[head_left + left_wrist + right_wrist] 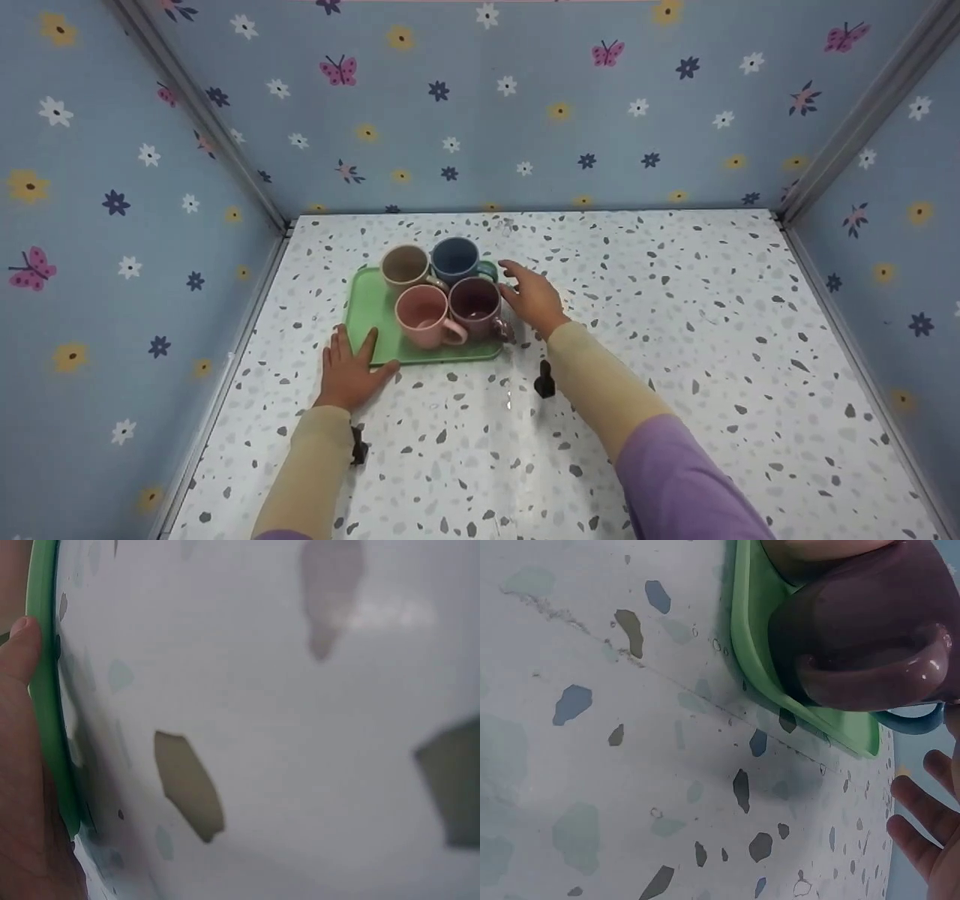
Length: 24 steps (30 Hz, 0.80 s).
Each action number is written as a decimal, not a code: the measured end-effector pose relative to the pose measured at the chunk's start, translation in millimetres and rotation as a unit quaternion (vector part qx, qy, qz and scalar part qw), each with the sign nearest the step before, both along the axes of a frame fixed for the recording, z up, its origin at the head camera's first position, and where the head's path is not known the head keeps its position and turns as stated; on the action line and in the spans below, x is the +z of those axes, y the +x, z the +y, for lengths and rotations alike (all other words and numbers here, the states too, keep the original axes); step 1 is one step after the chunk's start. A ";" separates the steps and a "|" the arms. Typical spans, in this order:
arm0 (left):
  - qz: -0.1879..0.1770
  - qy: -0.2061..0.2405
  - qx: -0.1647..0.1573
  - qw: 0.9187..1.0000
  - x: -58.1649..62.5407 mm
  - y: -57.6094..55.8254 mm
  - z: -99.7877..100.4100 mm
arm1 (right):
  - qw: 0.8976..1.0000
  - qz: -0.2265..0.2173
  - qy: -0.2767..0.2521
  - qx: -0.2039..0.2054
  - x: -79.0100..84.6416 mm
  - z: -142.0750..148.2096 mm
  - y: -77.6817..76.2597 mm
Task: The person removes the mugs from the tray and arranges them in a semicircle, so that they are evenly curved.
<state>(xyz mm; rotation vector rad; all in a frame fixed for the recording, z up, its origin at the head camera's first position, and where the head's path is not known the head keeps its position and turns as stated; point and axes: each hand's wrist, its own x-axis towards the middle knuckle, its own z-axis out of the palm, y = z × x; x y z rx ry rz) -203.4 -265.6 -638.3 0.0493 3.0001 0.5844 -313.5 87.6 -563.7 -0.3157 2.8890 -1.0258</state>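
Note:
A green tray [367, 292] holds a beige mug [406, 262], a blue mug [454, 255], a pink mug [421, 315] and a dark maroon mug [475, 304], all upright and grouped toward its right side. My left hand [354, 375] lies with spread fingers on the tray's front left corner; the left wrist view shows the thumb against the green rim [46, 690]. Beside the maroon mug is my right hand [534, 298], its fingers extended and loosely bent. Its thumb reaches the maroon mug's side, near the rim. The maroon mug's handle [877, 682] points outward over the tray's edge.
The tray stands on a white speckled table [675, 337]. A blue wall [480, 112] with flowers and butterflies closes off the back, and similar panels flank both sides. Black pieces [544, 381] show at each wrist.

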 end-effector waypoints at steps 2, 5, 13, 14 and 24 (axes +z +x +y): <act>0.002 0.000 0.000 1.000 1.6 0.3 1.5 | 1.000 0.005 0.004 -0.001 0.9 -3.6 -2.3; 0.005 -0.001 0.000 1.000 4.7 1.9 3.3 | 1.000 0.013 0.013 -0.001 0.8 -8.4 -5.3; 0.008 0.004 0.006 1.000 9.2 2.5 3.5 | 0.999 0.030 0.015 -0.006 -1.7 -17.1 -11.6; 0.010 0.008 0.005 1.000 8.7 2.3 3.3 | 0.999 0.032 0.018 -0.007 -2.4 -17.9 -12.2; 0.014 0.010 0.001 1.000 -0.9 0.9 1.4 | 0.999 0.018 0.029 -0.016 -9.2 -23.6 -17.8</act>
